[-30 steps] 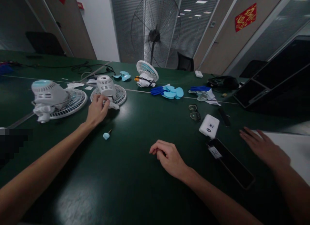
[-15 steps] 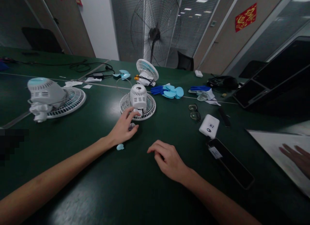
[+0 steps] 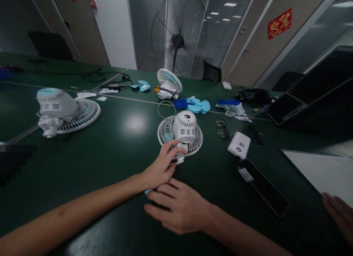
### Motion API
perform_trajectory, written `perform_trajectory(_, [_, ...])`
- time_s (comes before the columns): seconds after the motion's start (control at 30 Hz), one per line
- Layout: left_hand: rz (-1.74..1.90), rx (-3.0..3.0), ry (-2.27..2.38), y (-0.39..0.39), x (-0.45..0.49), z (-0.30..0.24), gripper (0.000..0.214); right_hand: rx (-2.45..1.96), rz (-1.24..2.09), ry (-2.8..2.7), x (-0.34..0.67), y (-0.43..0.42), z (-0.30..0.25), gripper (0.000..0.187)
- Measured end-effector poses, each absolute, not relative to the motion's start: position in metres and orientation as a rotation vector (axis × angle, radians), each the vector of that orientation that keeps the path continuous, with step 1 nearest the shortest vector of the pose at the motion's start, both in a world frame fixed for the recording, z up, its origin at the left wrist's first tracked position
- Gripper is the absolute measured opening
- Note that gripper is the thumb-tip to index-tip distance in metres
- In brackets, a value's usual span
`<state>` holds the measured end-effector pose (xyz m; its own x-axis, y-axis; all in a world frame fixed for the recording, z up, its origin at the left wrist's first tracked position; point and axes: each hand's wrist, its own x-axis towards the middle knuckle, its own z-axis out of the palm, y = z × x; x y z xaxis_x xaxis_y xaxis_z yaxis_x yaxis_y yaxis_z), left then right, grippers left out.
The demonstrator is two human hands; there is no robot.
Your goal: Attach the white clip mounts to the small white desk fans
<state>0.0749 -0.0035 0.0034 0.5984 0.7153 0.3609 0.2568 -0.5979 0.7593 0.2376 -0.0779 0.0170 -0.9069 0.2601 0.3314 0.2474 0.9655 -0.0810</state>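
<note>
A small white fan (image 3: 185,125) lies face down on its round grille, its motor housing upward. My left hand (image 3: 162,168) is closed around the white clip-like part (image 3: 180,149) at the fan's near side. Just below, my right hand (image 3: 179,208) reaches left with bent fingers apart, holding nothing visible. A small light-blue piece (image 3: 148,191) lies by its fingertips, partly hidden. Whether the fingers touch it I cannot tell.
Another face-down fan (image 3: 59,105) is at left, a third fan (image 3: 168,83) behind. Blue blades (image 3: 199,105), gloves (image 3: 234,108), glasses (image 3: 222,128), a white power bank (image 3: 239,144) and a phone (image 3: 263,186) lie around. Another person's hand (image 3: 339,215) is beside a white board (image 3: 325,171).
My left hand has pulled the fan to the right and nearer. My right hand has moved left toward the light-blue piece. The other person's hand has come lower.
</note>
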Motion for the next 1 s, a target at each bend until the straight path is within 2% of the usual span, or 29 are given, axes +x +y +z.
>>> perform_trajectory(0.1, [0.850,2.152,0.680,-0.003,0.074,0.005,0.065,-0.399,0.104,-2.806,0.237,-0.079,0.019,0.037])
perform_trajectory(0.3, [0.827,2.143,0.570,0.008,0.063,0.005,0.089,-0.628,0.267,-2.759,0.237,-0.078,0.016,0.048])
perform_trajectory(0.6, [0.931,2.107,0.651,0.004,0.064,0.004,0.096,-0.825,0.303,-2.668,0.236,-0.079,0.005,0.023])
perform_trajectory(0.7, [1.048,2.069,0.710,0.005,0.063,0.003,0.096,-0.849,0.300,-2.645,0.237,-0.079,0.009,0.029])
perform_trajectory(0.77, [1.108,2.100,0.792,0.006,0.060,0.004,0.089,-0.870,0.316,-2.660,0.237,-0.078,0.013,0.036])
perform_trajectory(0.83, [1.084,2.216,0.907,0.008,0.055,0.006,0.073,-0.891,0.340,-2.682,0.237,-0.077,0.015,0.036])
perform_trajectory(1.0, [0.717,2.708,1.101,0.008,0.048,0.012,0.019,-0.898,0.403,-2.651,0.240,-0.075,0.010,0.018])
